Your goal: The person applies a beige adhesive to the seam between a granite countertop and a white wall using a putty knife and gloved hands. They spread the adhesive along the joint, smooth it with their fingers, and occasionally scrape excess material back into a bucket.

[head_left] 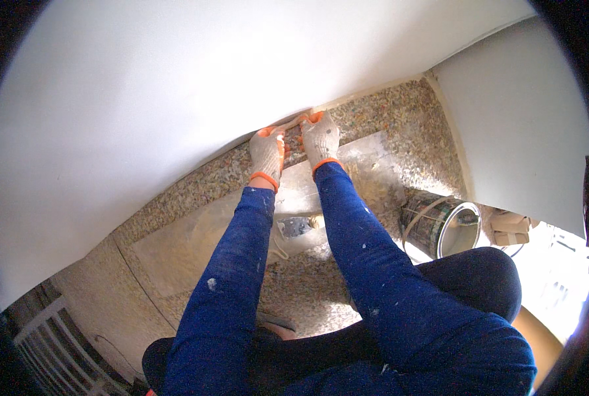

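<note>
Both my hands wear beige knit gloves with orange palms and cuffs, and they are side by side at the foot of the white wall (195, 86). My left hand (267, 155) has its fingers curled in at the wall's lower edge. Close to its right, my right hand (321, 140) is closed with the fingertips pressed together. A thin beige strip that looks like masking tape (292, 123) stretches between the two hands, with its ends hidden in the fingers. More beige tape (367, 92) runs along the wall's base to the right.
A long pale sheet (176, 254) lies on the speckled floor (413, 109) under my arms. On it, between my forearms, is a flat metal-looking piece (296, 227). To the right are a tipped metal can (426, 221) and a cardboard box (509, 228). A white slatted rack (60, 330) stands lower left.
</note>
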Motion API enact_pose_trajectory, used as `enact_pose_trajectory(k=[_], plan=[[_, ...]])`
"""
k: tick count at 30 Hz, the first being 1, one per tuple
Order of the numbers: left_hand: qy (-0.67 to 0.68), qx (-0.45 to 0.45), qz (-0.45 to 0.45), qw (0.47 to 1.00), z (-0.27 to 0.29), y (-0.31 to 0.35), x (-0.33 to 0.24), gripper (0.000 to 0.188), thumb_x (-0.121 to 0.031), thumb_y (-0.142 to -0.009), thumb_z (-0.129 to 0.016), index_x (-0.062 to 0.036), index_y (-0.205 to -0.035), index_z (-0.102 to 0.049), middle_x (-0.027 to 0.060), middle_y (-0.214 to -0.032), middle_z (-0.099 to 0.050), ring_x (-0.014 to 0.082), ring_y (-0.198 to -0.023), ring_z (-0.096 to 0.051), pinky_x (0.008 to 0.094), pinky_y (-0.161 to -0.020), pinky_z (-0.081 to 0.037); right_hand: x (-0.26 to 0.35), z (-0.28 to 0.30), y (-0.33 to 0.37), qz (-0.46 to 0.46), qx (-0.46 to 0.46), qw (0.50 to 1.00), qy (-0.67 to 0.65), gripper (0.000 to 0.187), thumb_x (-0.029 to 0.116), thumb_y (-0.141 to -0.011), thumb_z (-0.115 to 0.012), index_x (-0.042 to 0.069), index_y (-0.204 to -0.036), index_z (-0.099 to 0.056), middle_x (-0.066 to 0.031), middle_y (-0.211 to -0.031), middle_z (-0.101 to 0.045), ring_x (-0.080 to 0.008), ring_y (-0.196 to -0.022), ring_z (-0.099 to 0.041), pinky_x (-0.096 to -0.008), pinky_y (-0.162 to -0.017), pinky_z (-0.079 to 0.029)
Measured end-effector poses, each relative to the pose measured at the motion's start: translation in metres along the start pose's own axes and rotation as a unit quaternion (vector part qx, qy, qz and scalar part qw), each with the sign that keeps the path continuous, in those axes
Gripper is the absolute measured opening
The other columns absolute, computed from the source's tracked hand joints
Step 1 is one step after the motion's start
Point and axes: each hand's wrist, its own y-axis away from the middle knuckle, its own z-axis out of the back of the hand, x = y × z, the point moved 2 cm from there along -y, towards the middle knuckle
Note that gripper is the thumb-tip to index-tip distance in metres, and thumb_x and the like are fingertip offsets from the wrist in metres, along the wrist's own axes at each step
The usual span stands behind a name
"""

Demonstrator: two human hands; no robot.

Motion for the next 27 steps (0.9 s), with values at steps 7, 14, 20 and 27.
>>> enact_pose_trajectory(k=[7, 14, 20, 27], plan=[[0.081, 0.001, 0.015, 0.997, 0.007, 0.0, 0.002, 0.007, -0.014, -0.095, -0.061, -0.0082, -0.095, -0.058, 0.0021, -0.073, -0.057, 0.0165, -0.059, -0.058, 0.0334, -0.053, -0.051, -0.012, 0.009, -0.028, 0.001, 0.028, 1.0, 0.012, 0.029, 0.032, -0.088, -0.065, 0.006, -0.095, -0.073, -0.0183, -0.091, -0.074, -0.0365, -0.09, -0.071, -0.0451, -0.081, -0.055], [0.062, -0.082, 0.041, 0.994, 0.005, 0.012, -0.008, 0.01, -0.011, -0.097, -0.061, -0.0054, -0.103, -0.054, 0.0051, -0.077, -0.057, 0.0157, -0.059, -0.055, 0.0295, -0.048, -0.045, -0.009, 0.005, -0.031, -0.026, 0.074, 0.995, 0.062, 0.029, 0.034, -0.087, -0.066, 0.01, -0.101, -0.074, -0.0174, -0.101, -0.073, -0.0358, -0.098, -0.07, -0.0451, -0.084, -0.055], [0.225, 0.002, 0.081, 0.971, 0.017, 0.004, -0.001, 0.022, -0.02, -0.097, -0.062, -0.0035, -0.109, -0.055, 0.0114, -0.092, -0.062, 0.0227, -0.068, -0.062, 0.0328, -0.053, -0.054, 0.001, 0.012, -0.02, 0.079, -0.027, 0.986, 0.147, 0.028, 0.034, -0.088, -0.069, 0.008, -0.097, -0.072, -0.0133, -0.086, -0.073, -0.0302, -0.084, -0.072, -0.0442, -0.073, -0.055], [0.255, 0.0, 0.097, 0.962, 0.024, -0.005, 0.01, 0.021, -0.02, -0.092, -0.066, -0.0058, -0.107, -0.06, 0.009, -0.093, -0.064, 0.0224, -0.073, -0.064, 0.03, -0.055, -0.054, 0.03, 0.004, 0.052, 0.121, -0.137, 0.945, 0.27, 0.044, 0.033, -0.089, -0.064, 0.008, -0.125, -0.063, -0.0203, -0.122, -0.062, -0.0367, -0.113, -0.059, -0.0497, -0.093, -0.048]])
